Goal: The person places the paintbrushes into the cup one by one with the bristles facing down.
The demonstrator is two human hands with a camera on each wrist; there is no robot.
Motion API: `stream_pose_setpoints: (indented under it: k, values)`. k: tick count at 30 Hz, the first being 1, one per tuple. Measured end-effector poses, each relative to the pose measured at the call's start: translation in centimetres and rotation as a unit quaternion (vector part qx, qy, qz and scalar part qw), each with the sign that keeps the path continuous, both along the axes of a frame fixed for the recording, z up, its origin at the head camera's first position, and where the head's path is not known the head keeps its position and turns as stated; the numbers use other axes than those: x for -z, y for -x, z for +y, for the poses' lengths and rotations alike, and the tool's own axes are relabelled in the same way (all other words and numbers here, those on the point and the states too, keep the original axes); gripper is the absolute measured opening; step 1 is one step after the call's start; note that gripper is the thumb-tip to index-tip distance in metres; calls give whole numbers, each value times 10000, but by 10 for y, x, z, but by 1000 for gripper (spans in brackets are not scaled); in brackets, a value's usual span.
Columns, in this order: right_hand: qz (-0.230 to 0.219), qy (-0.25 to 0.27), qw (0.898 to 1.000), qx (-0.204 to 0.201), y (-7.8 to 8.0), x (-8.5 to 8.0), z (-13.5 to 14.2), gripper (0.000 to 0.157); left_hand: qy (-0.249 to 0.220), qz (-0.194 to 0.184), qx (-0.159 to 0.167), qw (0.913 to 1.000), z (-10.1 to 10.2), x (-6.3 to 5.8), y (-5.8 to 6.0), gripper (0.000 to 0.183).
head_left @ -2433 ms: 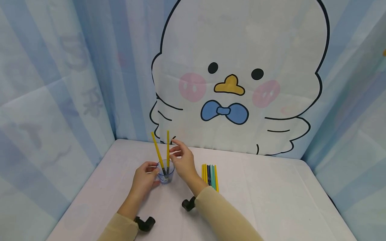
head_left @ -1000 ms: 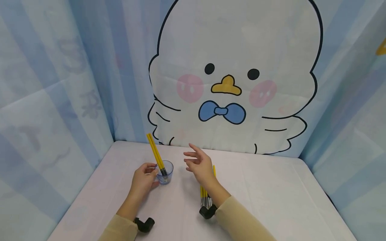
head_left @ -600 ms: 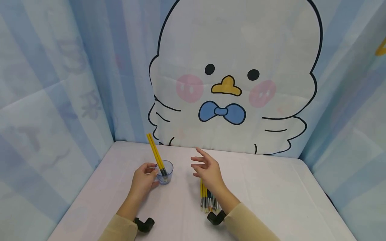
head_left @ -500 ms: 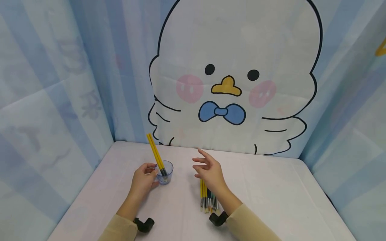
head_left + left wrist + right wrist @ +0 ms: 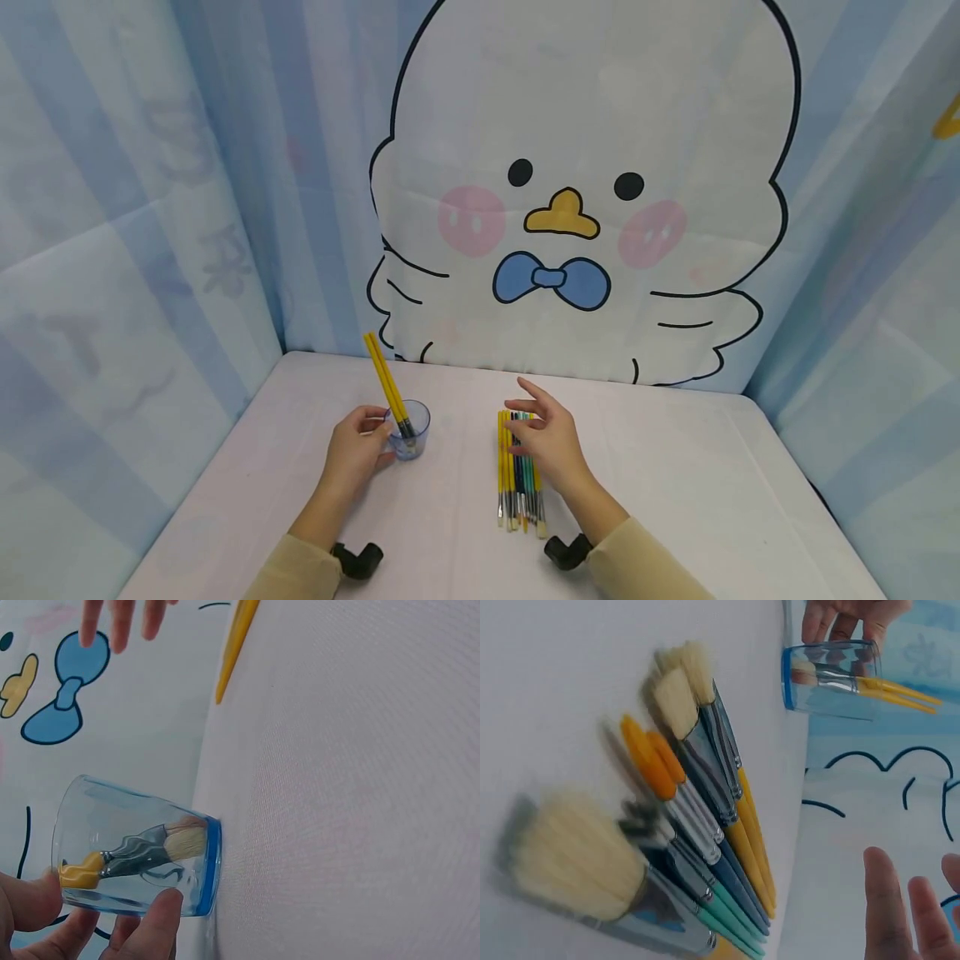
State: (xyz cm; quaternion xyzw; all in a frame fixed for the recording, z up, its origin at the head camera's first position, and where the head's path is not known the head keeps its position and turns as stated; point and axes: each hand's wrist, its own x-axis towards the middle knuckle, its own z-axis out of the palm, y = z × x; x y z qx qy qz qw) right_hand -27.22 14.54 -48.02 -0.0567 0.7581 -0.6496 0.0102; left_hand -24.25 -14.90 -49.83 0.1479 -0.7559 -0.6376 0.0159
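Observation:
My left hand (image 5: 357,443) holds a clear bluish plastic cup (image 5: 418,432) by its left side, thumb and fingers round its wall. Two yellow-handled paintbrushes (image 5: 387,379) lean left in the cup, bristles down, as the left wrist view shows through the wall. To the right, my right hand (image 5: 553,435) hovers over a row of paintbrushes (image 5: 517,492), its fingers spread and holding nothing. Those brushes have yellow, dark blue and teal handles, with bristles toward the near edge. In the right wrist view a broad pale-bristled brush (image 5: 585,859) lies at one end of the row.
Everything stands on a white cloth-covered table (image 5: 675,483). Behind it hangs a curtain (image 5: 450,317) with a cartoon bird, and striped blue curtains (image 5: 135,250) close the sides. A black wrist mount (image 5: 358,561) sits on the left wrist, another mount (image 5: 567,552) on the right.
My right hand has let go of a brush in the cup and moved right, over the row of brushes. The two brushes now lean together to the left. My left hand has stayed at the cup.

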Motion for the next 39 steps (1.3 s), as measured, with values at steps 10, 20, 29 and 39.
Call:
stream_pose_setpoints:
  k: [10,20,29,39]
  values:
    - [-166,-233,9987,427,3,-1,23,76,28,-36,-5,10000,0,1,0,33]
    - [-606,-732,9932,671,5,8,34,87,23,-100,-62,9999,0,3,2,32]
    - [-889,-1341,9838,793,7,15,39,94,-39,-75,-57,9999,-2,4,2,33]
    - [-1394,-1954,9689,602,10,17,39,96,-11,-63,-12,10000,-2,4,2,34]
